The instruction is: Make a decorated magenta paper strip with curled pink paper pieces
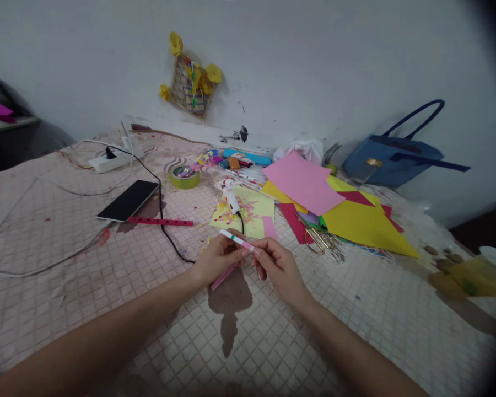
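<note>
A forearm could snag the black cord (161,207), dragging the glue gun (231,200); a slackened pinch could drop the stick (228,235), held above the tablecloth (264,336). Left hand (212,262) and right hand (282,269) both have fingers closed on it. Counted: one blue bag (392,161), two hands, one tablet (130,200), one glue gun, one stick.

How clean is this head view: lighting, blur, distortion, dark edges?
Head view: dim, soft light; blue handbag slightly soft; wide-angle stretch toward the sides; right corners blacked out; no strong glare on the tablet.
</note>
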A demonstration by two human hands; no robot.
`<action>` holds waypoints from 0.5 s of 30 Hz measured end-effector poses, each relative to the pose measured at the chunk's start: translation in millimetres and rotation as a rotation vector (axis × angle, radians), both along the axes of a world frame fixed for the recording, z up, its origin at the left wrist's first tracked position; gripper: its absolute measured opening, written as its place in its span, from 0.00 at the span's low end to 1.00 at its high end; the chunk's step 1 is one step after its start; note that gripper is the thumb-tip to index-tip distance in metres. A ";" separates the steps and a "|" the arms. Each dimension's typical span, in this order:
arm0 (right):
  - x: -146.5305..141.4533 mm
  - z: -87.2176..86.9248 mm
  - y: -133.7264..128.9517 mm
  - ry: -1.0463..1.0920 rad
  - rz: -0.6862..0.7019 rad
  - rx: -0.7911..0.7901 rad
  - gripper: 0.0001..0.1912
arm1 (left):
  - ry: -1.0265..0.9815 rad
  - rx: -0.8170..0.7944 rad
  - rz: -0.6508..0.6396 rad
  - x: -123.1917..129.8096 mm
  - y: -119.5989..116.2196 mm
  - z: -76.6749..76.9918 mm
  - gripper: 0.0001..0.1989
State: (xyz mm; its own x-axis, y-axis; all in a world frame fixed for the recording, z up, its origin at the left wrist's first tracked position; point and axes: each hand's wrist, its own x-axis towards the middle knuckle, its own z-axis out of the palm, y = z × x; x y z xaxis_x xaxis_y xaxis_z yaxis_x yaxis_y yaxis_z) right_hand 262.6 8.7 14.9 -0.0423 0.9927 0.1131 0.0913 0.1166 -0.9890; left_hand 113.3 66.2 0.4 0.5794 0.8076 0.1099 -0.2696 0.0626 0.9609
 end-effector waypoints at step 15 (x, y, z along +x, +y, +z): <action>0.4 -2.5 -2.1 -0.356 -0.070 0.271 0.14 | 0.213 0.005 0.069 -4.3 0.3 -0.7 0.15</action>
